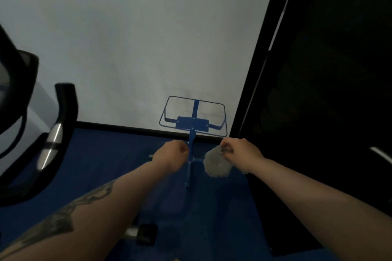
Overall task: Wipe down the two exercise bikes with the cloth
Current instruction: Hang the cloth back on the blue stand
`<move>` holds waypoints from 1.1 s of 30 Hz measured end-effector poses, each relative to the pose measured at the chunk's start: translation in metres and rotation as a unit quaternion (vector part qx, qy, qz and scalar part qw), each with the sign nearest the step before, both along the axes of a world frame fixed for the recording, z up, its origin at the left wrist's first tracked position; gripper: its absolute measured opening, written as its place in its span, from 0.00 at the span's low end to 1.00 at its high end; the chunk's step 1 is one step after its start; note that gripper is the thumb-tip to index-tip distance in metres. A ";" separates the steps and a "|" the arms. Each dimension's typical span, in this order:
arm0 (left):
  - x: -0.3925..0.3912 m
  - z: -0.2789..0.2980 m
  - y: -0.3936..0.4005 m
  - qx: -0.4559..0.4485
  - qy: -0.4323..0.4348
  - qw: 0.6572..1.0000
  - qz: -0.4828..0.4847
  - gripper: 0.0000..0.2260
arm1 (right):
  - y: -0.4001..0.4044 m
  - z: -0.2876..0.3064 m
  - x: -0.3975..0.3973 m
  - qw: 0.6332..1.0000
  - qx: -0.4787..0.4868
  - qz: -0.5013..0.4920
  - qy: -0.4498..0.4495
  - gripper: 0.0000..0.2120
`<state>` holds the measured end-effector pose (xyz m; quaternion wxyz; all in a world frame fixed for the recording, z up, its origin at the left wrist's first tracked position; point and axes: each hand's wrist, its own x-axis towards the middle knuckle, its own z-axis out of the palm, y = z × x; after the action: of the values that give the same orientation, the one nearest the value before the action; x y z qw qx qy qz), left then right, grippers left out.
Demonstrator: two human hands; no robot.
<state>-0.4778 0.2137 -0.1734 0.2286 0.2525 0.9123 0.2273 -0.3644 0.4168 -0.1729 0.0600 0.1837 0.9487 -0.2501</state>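
Cloth (216, 164): grey, bunched, hanging from the right hand, low in the middle of the view, just right of the blue frame's stem.
Right hand (238, 152): fingers curled, pinching the top of the cloth; forearm reaching in from the lower right.
Left hand (172, 151): clenched into a fist just left of the blue stem; whether anything is gripped inside, cannot tell. Tattooed forearm stretching in from the lower left.
Blue frame (193, 122): thin blue metal, a rounded rectangular loop with a flat plate, leaning against the wall; stem running down between the two hands, with a short crossbar level with the cloth.
Exercise bike (53, 133): black curved handlebar with a shiny silver band, at the left edge, well apart from the cloth.
Pedal (144, 234): dark block with a silver stub, near the bottom, beneath the left forearm.
Floor (106, 165): deep blue.
Wall (137, 38): pale, plain, edged by a dark skirting.
Dark panel (328, 91): black, filling the right side.
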 end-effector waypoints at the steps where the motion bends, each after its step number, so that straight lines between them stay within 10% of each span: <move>1: -0.013 -0.004 0.006 -0.002 -0.001 1.000 -0.002 0.12 | 0.004 -0.004 -0.011 1.000 -0.012 -0.010 0.001 0.08; 33: -0.328 -0.168 0.187 -0.141 -0.061 0.981 0.122 0.13 | 0.149 -0.201 -0.394 0.993 0.044 0.109 -0.023 0.08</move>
<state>-0.8055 0.4003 -0.3413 0.2880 0.0902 0.9434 0.1379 -0.7581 0.5655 -0.3740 0.1003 0.0876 0.9715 -0.1959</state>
